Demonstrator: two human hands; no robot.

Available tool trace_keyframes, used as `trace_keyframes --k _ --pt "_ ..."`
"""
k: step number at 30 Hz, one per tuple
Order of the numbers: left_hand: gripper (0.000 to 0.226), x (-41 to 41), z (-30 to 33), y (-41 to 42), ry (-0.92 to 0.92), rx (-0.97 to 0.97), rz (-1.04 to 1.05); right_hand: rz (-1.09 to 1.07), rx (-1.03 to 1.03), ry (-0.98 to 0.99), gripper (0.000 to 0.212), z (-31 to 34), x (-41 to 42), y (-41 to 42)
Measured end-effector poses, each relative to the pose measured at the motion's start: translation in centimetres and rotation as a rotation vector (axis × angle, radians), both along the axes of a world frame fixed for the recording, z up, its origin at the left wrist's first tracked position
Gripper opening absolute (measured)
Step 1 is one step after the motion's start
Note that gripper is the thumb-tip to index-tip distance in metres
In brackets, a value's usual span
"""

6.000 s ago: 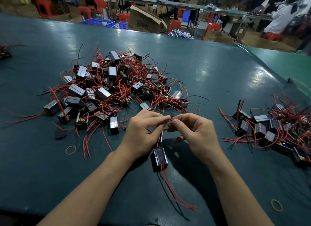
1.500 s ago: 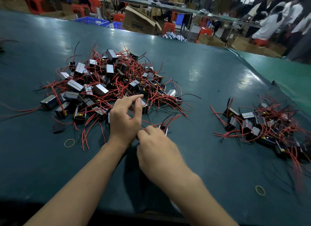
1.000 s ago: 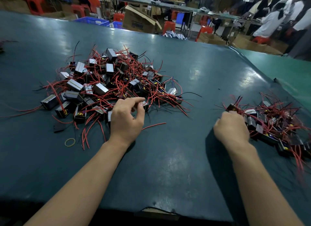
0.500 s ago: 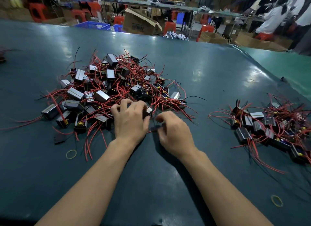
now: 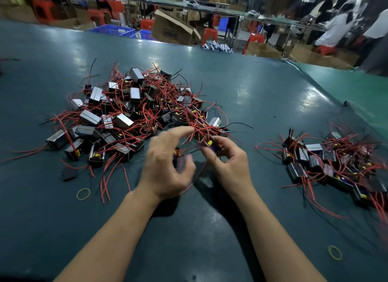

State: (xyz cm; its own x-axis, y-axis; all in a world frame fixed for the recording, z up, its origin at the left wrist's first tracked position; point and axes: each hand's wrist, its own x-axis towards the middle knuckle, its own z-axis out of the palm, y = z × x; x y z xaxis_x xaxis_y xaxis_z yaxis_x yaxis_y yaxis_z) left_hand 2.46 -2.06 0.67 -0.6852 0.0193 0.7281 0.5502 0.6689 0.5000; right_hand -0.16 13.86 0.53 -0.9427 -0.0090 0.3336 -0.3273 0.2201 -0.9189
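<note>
Component point(image 5: 210, 144) with yellow and purple parts pinched between fingertips of right hand point(image 5: 228, 168), at near edge of big pile point(image 5: 130, 113), left hand point(image 5: 165, 168) blurred beside it, index finger among red wires point(image 5: 195, 130), grasp impossible to tell, smaller pile point(image 5: 336, 162) well apart at right.

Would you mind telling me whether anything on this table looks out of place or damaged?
No damage shows. One yellow rubber band lies loose beside the big pile, another at the table's near right, and a flat black scrap sits apart from the pile.
</note>
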Motion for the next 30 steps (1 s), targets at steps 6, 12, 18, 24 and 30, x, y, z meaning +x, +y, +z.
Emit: trace_keyframes --k 6,12,18,24,30 --pt "0.031 -1.0 -0.4 -3.4 -0.370 -0.086 0.816 -0.069 -0.475 -0.071 0.005 1.2 0.1 0.4" --pt "0.040 -1.6 -1.3 -4.4 -0.443 -0.065 0.768 -0.065 -0.622 -0.103 0.005 2.1 -0.8 2.2" --pt "0.041 -1.1 -0.4 -3.0 -0.124 0.064 0.547 -0.116 -0.311 -0.137 0.011 0.0 -1.4 0.4" --pt "0.029 -0.9 -0.5 -1.7 0.222 0.073 0.190 -0.125 -0.257 -0.130 0.014 -0.6 -1.7 0.4" --pt "0.029 -1.4 -1.3 -1.6 -0.004 -0.120 0.289 -0.135 -0.303 -0.154 0.018 -0.7 -1.9 0.6"
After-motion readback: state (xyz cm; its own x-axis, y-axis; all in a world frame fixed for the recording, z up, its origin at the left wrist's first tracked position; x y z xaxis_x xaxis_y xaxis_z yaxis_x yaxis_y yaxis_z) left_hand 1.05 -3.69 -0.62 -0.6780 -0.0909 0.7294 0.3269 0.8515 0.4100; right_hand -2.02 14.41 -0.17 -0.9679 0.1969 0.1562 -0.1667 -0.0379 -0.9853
